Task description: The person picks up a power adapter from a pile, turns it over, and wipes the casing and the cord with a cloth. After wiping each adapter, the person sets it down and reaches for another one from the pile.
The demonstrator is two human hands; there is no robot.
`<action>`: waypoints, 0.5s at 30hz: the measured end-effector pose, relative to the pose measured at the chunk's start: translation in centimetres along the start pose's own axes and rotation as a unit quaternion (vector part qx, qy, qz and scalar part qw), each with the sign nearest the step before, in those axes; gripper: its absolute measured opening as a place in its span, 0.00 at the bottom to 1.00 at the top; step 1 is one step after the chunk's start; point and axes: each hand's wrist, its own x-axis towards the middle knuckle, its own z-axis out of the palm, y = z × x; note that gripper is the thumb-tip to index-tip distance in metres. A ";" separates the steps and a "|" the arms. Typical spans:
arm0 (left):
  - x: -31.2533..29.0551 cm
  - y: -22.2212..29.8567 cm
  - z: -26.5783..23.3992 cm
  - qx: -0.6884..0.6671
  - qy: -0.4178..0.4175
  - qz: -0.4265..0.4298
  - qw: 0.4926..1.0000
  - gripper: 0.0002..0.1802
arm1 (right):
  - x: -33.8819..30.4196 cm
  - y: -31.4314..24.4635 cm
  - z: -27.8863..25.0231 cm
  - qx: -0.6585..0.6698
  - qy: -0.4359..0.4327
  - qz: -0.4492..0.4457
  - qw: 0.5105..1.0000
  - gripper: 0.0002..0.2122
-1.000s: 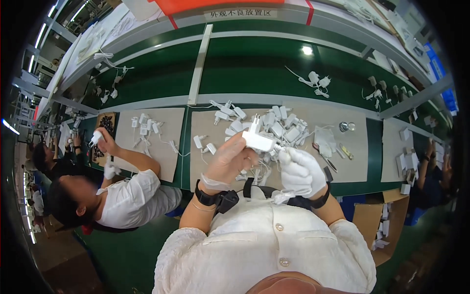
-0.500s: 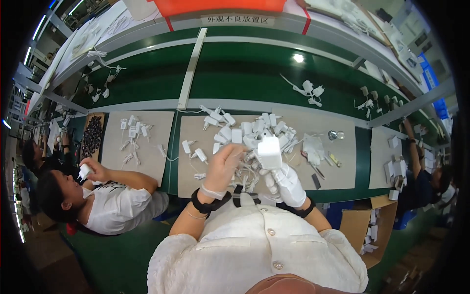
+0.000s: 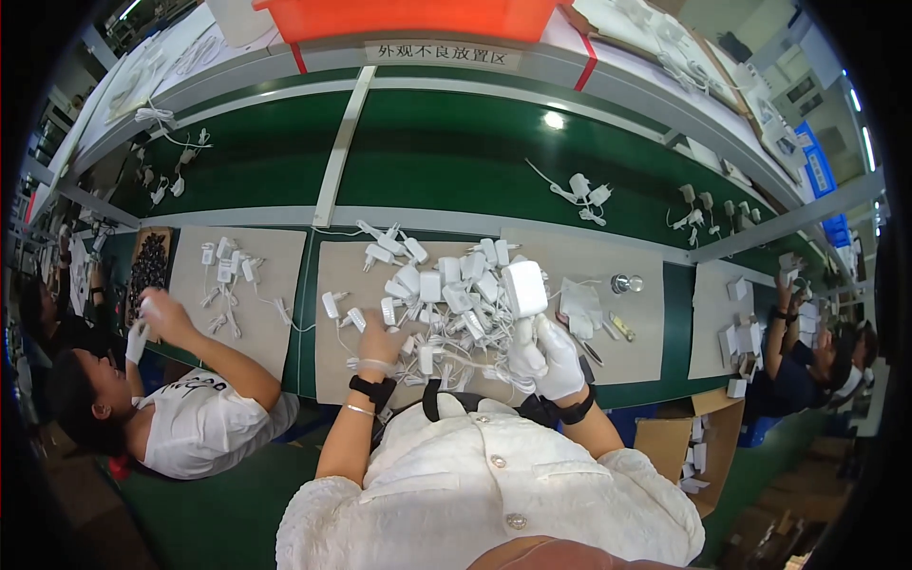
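My right hand (image 3: 549,359), in a white glove, grips a white power adapter (image 3: 525,289) and holds it up above the right side of the heap. My bare left hand (image 3: 378,348) is down at the heap's left edge, beside a loose white adapter (image 3: 355,319). Its fingers are partly hidden and blurred, so I cannot tell whether they hold anything. Between my hands lies a heap of white power adapters (image 3: 429,287) with tangled white cables (image 3: 465,353), on a beige mat (image 3: 627,361).
Right of the heap are a clear plastic bag (image 3: 580,309), a small glass jar (image 3: 627,284) and a yellow tool (image 3: 622,329). A cardboard box (image 3: 665,446) stands at the right. A co-worker (image 3: 218,418) sits left. A shelf (image 3: 608,71) with an orange bin (image 3: 408,17) runs across the back.
My left hand has moved away from the held adapter, left and down to the heap's edge. My right hand still holds the adapter. The view has shifted slightly.
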 end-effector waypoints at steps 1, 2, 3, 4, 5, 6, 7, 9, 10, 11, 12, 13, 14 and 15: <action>-0.2 0.9 -0.9 -0.033 -0.019 0.018 0.999 0.34 | 0.3 -0.3 0.1 -0.009 0.009 0.004 1.000 0.17; -0.6 1.8 -1.9 -0.066 -0.037 0.035 0.996 0.38 | 0.5 -0.5 0.1 -0.008 0.012 0.006 1.000 0.17; -1.1 2.7 -2.9 -0.066 -0.037 0.031 0.997 0.38 | 0.8 -0.7 0.1 -0.043 0.034 0.005 0.998 0.17; -1.9 3.8 -4.0 -0.092 -0.082 0.045 0.991 0.37 | 1.0 -1.0 0.1 -0.078 0.055 0.004 0.995 0.17; -2.4 5.1 -5.2 -0.118 -0.126 0.061 0.983 0.35 | 1.3 -1.1 0.0 -0.114 0.076 0.002 0.991 0.17; -3.0 6.3 -6.3 -0.144 -0.169 0.076 0.972 0.34 | 1.5 -1.2 -0.5 -0.113 0.075 0.004 0.991 0.17; -3.8 7.7 -7.5 -0.145 -0.166 0.073 0.973 0.34 | 1.8 -1.2 -1.0 -0.120 0.066 -0.002 0.991 0.17; -5.3 10.5 -9.4 -0.255 -0.179 0.243 0.919 0.24 | 2.3 -1.1 -1.8 -0.132 0.049 -0.014 0.990 0.18; -5.8 11.6 -10.0 -0.254 -0.175 0.239 0.921 0.24 | 2.5 -1.0 -1.7 -0.130 0.046 -0.011 0.990 0.18; -6.1 12.9 -10.4 -0.332 -0.213 0.201 0.897 0.22 | 2.6 -1.1 -1.4 -0.167 0.043 -0.010 0.985 0.18; -6.2 13.9 -10.6 -0.408 -0.246 0.161 0.864 0.21 | 2.7 -1.1 -1.0 -0.204 0.039 -0.008 0.978 0.18; -6.0 14.6 -10.6 -0.480 -0.278 0.120 0.823 0.19 | 2.8 -1.0 -0.6 -0.239 0.035 -0.008 0.970 0.18; -5.4 14.7 -10.0 -0.479 -0.274 0.118 0.825 0.19 | 2.8 -0.9 -0.1 -0.237 0.032 -0.005 0.971 0.18; -4.5 14.5 -9.3 -0.542 -0.328 0.071 0.770 0.18 | 2.8 -0.8 0.6 -0.245 0.025 0.011 0.969 0.18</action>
